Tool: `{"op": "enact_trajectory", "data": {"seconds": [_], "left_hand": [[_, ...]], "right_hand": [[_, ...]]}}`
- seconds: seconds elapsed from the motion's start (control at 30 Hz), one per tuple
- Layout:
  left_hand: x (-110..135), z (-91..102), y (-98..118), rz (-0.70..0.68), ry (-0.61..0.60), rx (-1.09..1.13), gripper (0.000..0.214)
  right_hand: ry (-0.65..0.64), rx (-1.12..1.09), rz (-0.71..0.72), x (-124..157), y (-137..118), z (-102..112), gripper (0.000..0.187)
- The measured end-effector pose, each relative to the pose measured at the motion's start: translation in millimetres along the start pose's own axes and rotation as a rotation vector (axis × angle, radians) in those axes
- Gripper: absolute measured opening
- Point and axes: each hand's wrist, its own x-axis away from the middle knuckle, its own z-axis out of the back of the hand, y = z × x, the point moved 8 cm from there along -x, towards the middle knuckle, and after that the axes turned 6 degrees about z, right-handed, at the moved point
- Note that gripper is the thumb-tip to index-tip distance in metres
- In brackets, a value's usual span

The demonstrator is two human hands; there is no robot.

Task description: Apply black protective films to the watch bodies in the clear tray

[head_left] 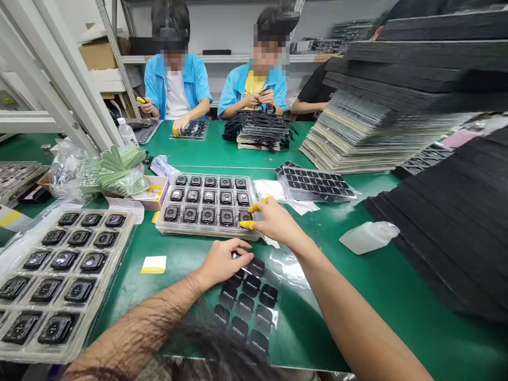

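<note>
My right hand [273, 221], with yellow finger cots, reaches to the near right pocket of a clear plastic tray [198, 230]. Its thumb and forefinger sit at either side of a black watch case [245, 216] there. Rows of similar watch cases, backs up, fill the other pockets. Closer to me, my left hand [226, 263] has its fingers bent over the top edge of a clear sheet of black square stickers [246, 304], thumb and forefinger close together at that edge. The stickers carry white lettering. My left fingertips partly cover the top row.
A second tray of watch cases [79, 238] lies at left. Bagged green straps [121, 169], a white bottle [369, 236] and a sticker-sheet stack [317, 183] surround the work. Tall black foam stacks [444, 227] lean at right. Two people in blue [177, 90] sit opposite.
</note>
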Motion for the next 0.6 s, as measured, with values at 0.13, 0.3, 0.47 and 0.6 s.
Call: {"op": "enact_trajectory", "data": {"seconds": [0.13, 0.3, 0.47, 0.6], "left_hand": [[-1.3, 0.0, -0.9, 0.02, 0.0, 0.015, 0.026], [-0.6, 0.9, -0.9, 0.08, -0.001, 0.105, 0.045], [3.9, 1.8, 6.7, 0.053, 0.027, 0.074, 0.073], [6.6, 0.5, 7.8, 0.02, 0.051, -0.008, 0.075]], "right_hand": [[0.029, -0.119, -0.001, 2.9, 5.3, 1.9, 0.022], [0.098, -0.839, 0.006, 43.0, 19.7, -11.2, 0.039], [0.243, -1.085, -0.041, 83.9, 37.0, -43.9, 0.038], [0.313, -1.065, -0.129, 94.6, 47.4, -72.3, 0.037]]}}
